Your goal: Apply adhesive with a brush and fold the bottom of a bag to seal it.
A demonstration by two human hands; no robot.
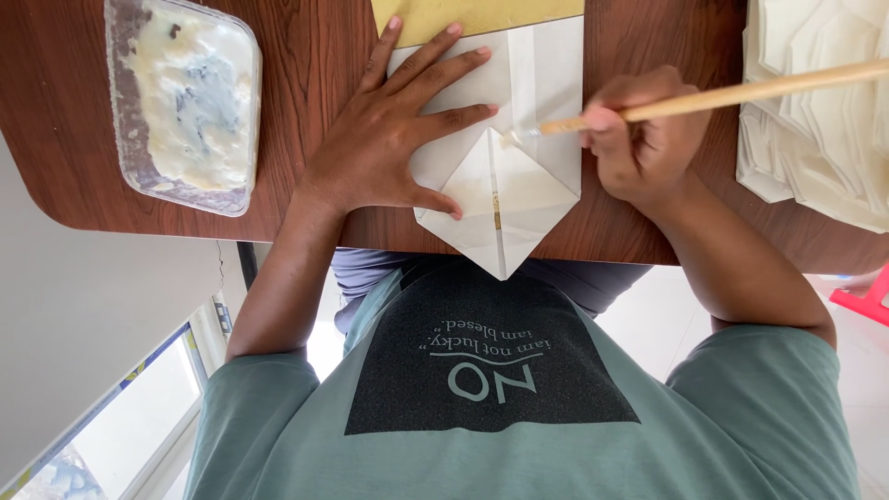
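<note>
On the brown bench (pixel 306 56), at ten o'clock, sits a clear tub of white paste (pixel 183 100). Your left hand (pixel 394 139) lies flat, fingers spread, pressing the folded white paper (pixel 519 199) at centre. At two o'clock your right hand (pixel 648 139) has its fingers closed round a wooden brush (pixel 732 95), tip on the paper. Stacked white paper pieces (pixel 824 111) lie at three o'clock.

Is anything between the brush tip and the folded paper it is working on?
Nothing visible. The right hand holds the brush, whose tip meets the folded paper beside the centre crease. The left hand presses the paper flat, fingers clear of the tip. The paste tray sits apart.
</note>
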